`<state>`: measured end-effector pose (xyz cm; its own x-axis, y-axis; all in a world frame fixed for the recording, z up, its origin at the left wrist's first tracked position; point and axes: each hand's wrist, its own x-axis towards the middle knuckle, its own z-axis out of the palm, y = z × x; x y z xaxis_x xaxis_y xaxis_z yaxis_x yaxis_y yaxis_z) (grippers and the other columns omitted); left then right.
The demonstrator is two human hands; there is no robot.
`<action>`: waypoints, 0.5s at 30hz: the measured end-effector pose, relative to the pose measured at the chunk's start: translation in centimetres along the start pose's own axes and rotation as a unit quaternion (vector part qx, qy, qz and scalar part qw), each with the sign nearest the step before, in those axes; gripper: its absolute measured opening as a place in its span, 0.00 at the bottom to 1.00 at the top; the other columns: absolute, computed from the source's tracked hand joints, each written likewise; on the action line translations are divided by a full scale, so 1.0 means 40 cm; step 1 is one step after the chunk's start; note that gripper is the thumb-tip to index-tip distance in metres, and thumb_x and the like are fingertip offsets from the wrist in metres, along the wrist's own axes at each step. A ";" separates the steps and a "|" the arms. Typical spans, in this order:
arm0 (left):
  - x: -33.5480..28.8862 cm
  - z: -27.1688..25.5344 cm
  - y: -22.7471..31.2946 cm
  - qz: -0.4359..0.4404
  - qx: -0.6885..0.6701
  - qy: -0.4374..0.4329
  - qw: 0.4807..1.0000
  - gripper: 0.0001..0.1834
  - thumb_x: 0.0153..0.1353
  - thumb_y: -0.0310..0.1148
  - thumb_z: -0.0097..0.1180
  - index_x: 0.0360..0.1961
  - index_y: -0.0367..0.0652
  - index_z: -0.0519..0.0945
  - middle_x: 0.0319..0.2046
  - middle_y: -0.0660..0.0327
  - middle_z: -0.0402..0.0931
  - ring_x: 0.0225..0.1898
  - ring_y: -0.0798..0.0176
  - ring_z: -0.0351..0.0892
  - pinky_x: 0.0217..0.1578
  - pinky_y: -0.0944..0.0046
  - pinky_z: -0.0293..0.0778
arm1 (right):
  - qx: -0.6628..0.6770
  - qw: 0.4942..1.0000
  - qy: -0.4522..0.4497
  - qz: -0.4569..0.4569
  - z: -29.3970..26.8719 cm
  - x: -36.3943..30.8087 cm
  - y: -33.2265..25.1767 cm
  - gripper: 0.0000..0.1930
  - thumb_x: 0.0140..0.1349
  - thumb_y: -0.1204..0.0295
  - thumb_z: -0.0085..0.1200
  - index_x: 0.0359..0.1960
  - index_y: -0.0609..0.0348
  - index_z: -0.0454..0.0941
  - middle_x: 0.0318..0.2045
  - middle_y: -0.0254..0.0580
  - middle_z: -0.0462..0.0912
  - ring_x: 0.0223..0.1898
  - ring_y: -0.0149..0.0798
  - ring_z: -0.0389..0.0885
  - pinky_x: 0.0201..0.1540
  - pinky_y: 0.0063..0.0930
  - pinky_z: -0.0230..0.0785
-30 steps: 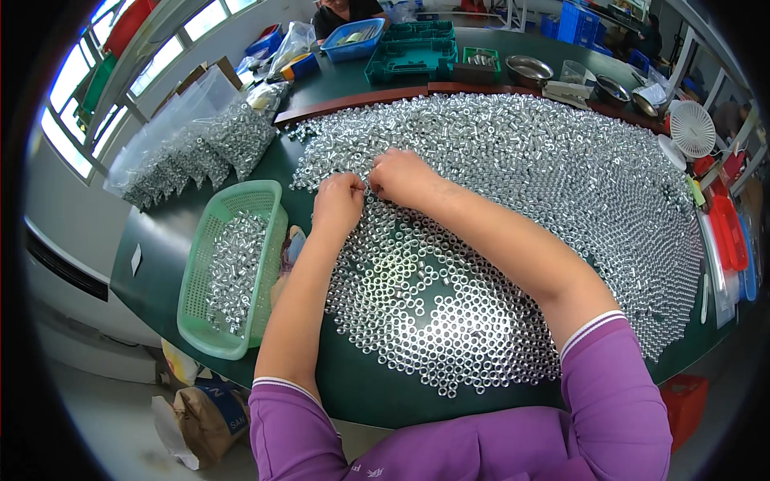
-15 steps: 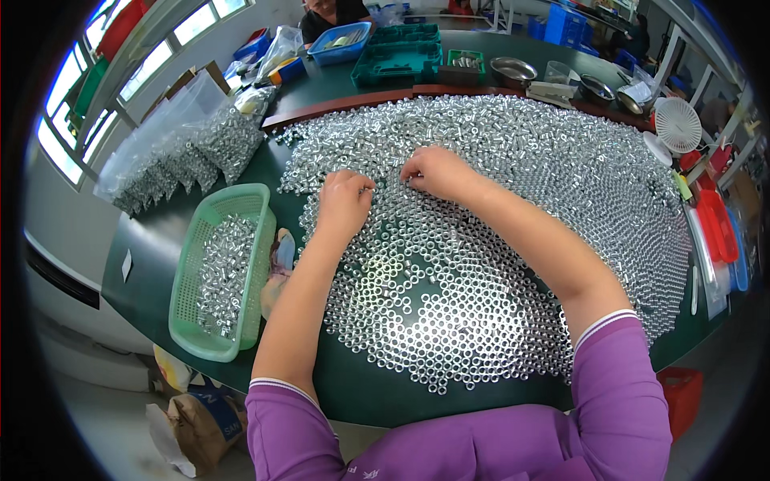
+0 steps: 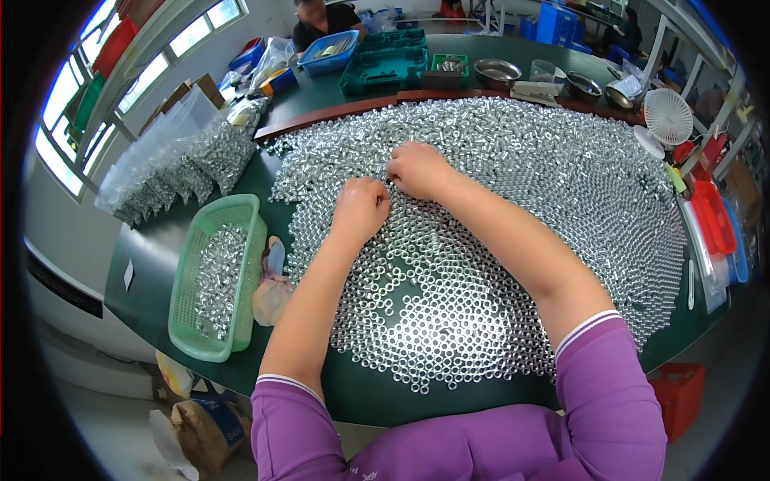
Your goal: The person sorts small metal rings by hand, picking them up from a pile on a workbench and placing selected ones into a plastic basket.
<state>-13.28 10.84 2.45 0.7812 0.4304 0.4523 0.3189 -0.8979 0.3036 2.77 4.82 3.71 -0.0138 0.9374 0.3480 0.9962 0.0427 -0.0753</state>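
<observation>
Many small metal sleeves [image 3: 553,200] cover the table [image 3: 361,405], from the wooden strip [image 3: 337,115] at its far side nearly to its near edge. Toward that near edge many stand on end, holes up; beyond the hands they lie loosely, long axes in mixed directions. The right hand [image 3: 419,170] is the nearer to these loose sleeves; the left hand [image 3: 361,204] is just beside it. Both have fingers bent nearly closed; whether they grip any sleeve, I cannot tell. A basket [image 3: 250,264] with sleeves stands by the table's left edge.
</observation>
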 end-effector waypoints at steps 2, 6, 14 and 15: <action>0.002 -0.004 -0.006 0.013 0.008 -0.011 1.000 0.03 0.44 0.28 0.59 0.22 0.43 0.78 0.25 0.58 0.74 0.33 0.53 0.71 0.37 0.57 0.69 | -0.046 0.998 -0.023 -0.021 -0.009 -0.002 -0.012 0.07 0.48 0.67 0.54 0.29 0.48 0.81 0.35 0.35 0.78 0.45 0.40 0.73 0.45 0.38 0.67; 0.021 -0.020 -0.018 -0.012 -0.011 -0.051 0.999 0.03 0.44 0.27 0.58 0.23 0.41 0.79 0.26 0.57 0.75 0.32 0.54 0.74 0.35 0.58 0.70 | -0.030 0.999 -0.016 0.001 -0.006 0.002 -0.020 0.08 0.47 0.65 0.55 0.29 0.49 0.81 0.35 0.35 0.78 0.46 0.39 0.73 0.46 0.37 0.66; 0.087 0.033 -0.064 -0.049 -0.008 0.021 0.999 0.08 0.44 0.30 0.61 0.29 0.44 0.81 0.26 0.56 0.75 0.31 0.55 0.75 0.35 0.58 0.71 | 0.053 0.987 -0.001 0.148 -0.016 -0.007 0.045 0.06 0.47 0.66 0.56 0.28 0.46 0.82 0.35 0.36 0.79 0.42 0.42 0.76 0.44 0.39 0.70; 0.091 0.043 -0.067 -0.022 0.017 0.023 0.999 0.08 0.44 0.30 0.61 0.29 0.44 0.81 0.26 0.57 0.74 0.31 0.55 0.74 0.35 0.58 0.71 | 0.051 0.988 -0.001 0.149 -0.018 -0.012 0.047 0.06 0.47 0.66 0.56 0.28 0.46 0.82 0.35 0.36 0.79 0.42 0.42 0.76 0.44 0.39 0.70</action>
<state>-10.39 14.66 1.84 0.7414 0.4720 0.4770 0.3703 -0.8806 0.2958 4.70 4.22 4.08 0.2781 0.9144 0.2941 0.9423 -0.2003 -0.2682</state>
